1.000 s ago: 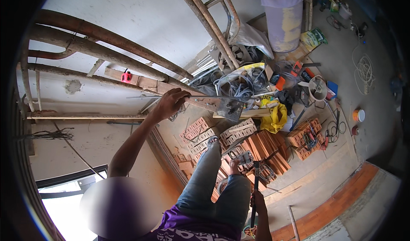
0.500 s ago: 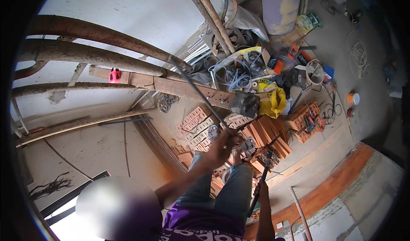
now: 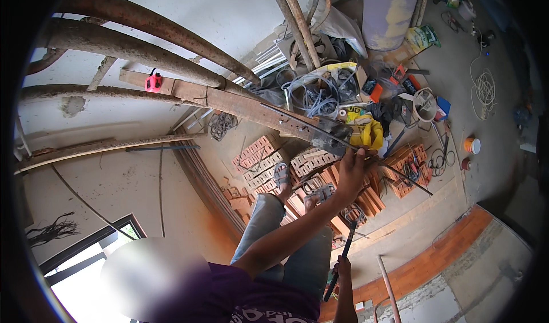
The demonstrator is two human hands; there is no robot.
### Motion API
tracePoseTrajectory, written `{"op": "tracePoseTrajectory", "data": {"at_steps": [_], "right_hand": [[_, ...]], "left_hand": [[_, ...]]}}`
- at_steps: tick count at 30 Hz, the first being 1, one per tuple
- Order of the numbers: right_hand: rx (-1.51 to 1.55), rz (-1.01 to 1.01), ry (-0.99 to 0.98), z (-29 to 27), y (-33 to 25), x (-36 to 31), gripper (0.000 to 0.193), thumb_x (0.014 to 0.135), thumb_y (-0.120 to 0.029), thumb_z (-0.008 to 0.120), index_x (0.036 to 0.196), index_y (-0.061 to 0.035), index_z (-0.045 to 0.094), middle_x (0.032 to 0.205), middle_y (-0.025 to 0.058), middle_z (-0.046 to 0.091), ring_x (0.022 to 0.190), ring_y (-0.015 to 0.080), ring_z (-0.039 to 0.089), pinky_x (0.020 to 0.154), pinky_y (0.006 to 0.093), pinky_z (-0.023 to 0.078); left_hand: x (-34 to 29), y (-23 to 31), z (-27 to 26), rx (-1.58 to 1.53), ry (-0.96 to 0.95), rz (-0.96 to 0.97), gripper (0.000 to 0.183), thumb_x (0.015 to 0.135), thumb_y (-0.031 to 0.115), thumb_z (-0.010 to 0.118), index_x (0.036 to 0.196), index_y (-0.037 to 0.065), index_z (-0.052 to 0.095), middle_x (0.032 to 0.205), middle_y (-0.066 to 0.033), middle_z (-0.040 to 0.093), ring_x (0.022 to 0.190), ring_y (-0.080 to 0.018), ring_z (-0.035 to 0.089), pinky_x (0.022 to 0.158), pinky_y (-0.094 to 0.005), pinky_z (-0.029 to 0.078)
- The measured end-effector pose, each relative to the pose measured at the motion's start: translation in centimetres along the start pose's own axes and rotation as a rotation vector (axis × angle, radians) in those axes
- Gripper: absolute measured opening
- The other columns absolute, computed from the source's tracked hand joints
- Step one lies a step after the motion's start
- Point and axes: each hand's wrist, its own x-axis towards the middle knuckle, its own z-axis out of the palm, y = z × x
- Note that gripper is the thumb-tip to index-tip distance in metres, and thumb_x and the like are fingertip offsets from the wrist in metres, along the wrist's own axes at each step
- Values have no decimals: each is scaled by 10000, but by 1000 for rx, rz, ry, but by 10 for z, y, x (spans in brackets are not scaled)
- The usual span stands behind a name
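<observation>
My left hand (image 3: 354,165) is closed around a thin metal rod (image 3: 409,180), just past the near end of a wooden plank (image 3: 234,104). The rod lies along the plank and over the dark steel plate (image 3: 330,136) at its end, where several short pegs stand up. Lower right, my right hand (image 3: 342,267) grips a dark steel bar (image 3: 348,241) with a wider head, held upright and slightly tilted. A pink tape measure (image 3: 153,82) sits at the plank's far left end.
Rusty scaffold pipes (image 3: 148,48) run beside the plank. Hollow bricks (image 3: 257,154) and stacked red bricks (image 3: 366,194) lie around my sandalled feet. Beyond are clear tubing (image 3: 311,100), a yellow bag (image 3: 372,137), a bucket (image 3: 424,102) and a tall drum (image 3: 389,17).
My left hand has moved forward and right. The rod, held up at a slant before, now rests along the plank and steel plate. My right hand still holds the bar, slightly lower.
</observation>
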Motion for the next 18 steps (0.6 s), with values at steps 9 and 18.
{"op": "tracePoseTrajectory", "data": {"at_steps": [9, 18], "right_hand": [[-82, -84, 23, -14, -3, 13, 207, 954, -277, 567, 853, -138, 451, 503, -42, 367, 371, 93, 379, 353, 279, 365], [64, -161, 127, -4, -60, -7, 187, 957, -196, 560, 825, -128, 446, 505, -45, 350, 343, 85, 355, 321, 258, 309]], "left_hand": [[17, -33, -10, -164, 80, -49, 311, 1041, 257, 427, 1203, 2, 502, 1186, -124, 579, 1137, -239, 581, 1019, -371, 481], [26, -34, -8, -250, 45, -19, 244, 1042, 247, 422, 1115, 38, 523, 1178, -118, 594, 1150, -247, 576, 1048, -391, 458]]}}
